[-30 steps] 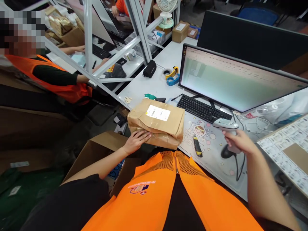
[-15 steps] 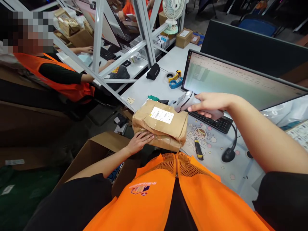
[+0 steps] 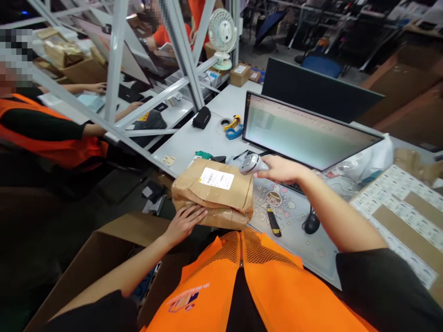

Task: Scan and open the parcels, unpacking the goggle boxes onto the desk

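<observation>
A brown, tape-wrapped cardboard parcel [image 3: 235, 196] sits at the desk's near edge, its white printed label [image 3: 216, 178] facing up. My left hand [image 3: 185, 222] lies on the parcel's near side, fingers stretched out along the creased cardboard. In my right hand [image 3: 278, 169] is a grey-white barcode scanner [image 3: 251, 163], its handle wrapped by my fingers. The scanner's head is above the parcel's right far corner, near the label. Part of the handle is hidden by my hand.
A box cutter [image 3: 274, 221] and a mouse [image 3: 311, 223] lie on the printed desk mat. Behind stand a monitor [image 3: 304, 131] and tape dispensers [image 3: 234, 132]. An open carton [image 3: 104, 253] is below left. Beyond the metal frame [image 3: 116, 60], a co-worker's orange vest [image 3: 51, 147] shows.
The view has turned to the right, showing more of the label sheets there. The scanner has tipped slightly in my right hand. My left hand stays on the parcel.
</observation>
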Demonstrator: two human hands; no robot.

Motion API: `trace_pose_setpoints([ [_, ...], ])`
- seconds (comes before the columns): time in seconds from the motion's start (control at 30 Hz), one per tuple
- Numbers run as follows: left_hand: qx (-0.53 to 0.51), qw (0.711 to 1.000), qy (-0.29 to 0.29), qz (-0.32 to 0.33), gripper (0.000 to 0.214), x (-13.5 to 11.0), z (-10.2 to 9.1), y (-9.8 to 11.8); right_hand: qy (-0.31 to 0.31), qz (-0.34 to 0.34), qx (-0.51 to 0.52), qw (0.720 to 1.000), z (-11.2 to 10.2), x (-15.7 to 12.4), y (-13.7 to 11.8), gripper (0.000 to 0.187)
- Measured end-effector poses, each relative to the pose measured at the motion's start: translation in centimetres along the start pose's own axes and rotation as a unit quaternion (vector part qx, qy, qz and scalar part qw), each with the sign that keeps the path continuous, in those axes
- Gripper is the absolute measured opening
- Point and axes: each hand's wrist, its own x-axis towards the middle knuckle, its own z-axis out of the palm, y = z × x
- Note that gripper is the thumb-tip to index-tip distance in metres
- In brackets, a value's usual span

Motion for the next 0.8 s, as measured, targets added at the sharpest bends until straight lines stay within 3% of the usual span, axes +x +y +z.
trace_pose_setpoints([
  [0.1, -0.009, 1.0, 0.009, -0.004, 0.083, 0.1, 0.3, -0.4, 0.137, 0.066, -0.003, 0.988, 5.3, -2.0, 6.8, 0.039],
  [0.2, -0.012, 1.0, 0.014, -0.009, 0.088, 0.7, 0.1, -0.6, 0.246, 0.241, 0.016, 0.939, 13.0, -3.7, 14.3, 0.041],
  [0.3, -0.009, 1.0, 0.011, -0.009, 0.09, 1.7, -0.7, -0.6, 0.244, 0.392, 0.037, 0.886, 20.6, -5.2, 20.0, 0.054],
  [0.37, -0.008, 1.0, 0.008, -0.006, 0.088, 2.5, -1.4, -0.7, 0.247, 0.423, 0.044, 0.871, 24.4, -5.9, 22.5, 0.066],
  [0.43, -0.011, 1.0, 0.003, -0.005, 0.083, 3.2, -2.0, -0.9, 0.263, 0.434, 0.046, 0.86, 26.8, -6.3, 24.1, 0.077],
  [0.5, -0.016, 1.0, -0.006, -0.006, 0.078, 3.9, -2.4, -1.2, 0.272, 0.448, 0.042, 0.851, 28.1, -6.2, 25.0, 0.079],
  [0.6, -0.017, 1.0, -0.017, -0.005, 0.071, 4.4, -2.8, -1.6, 0.26, 0.472, 0.039, 0.842, 28.3, -6.0, 25.4, 0.079],
  [0.7, -0.016, 1.0, -0.017, -0.008, 0.066, 4.8, -2.9, -1.8, 0.255, 0.493, 0.047, 0.831, 26.7, -5.8, 25.2, 0.079],
  [0.8, -0.019, 1.0, -0.015, -0.015, 0.065, 5.0, -2.9, -1.8, 0.313, 0.492, 0.017, 0.812, 23.6, -5.3, 25.3, 0.071],
])
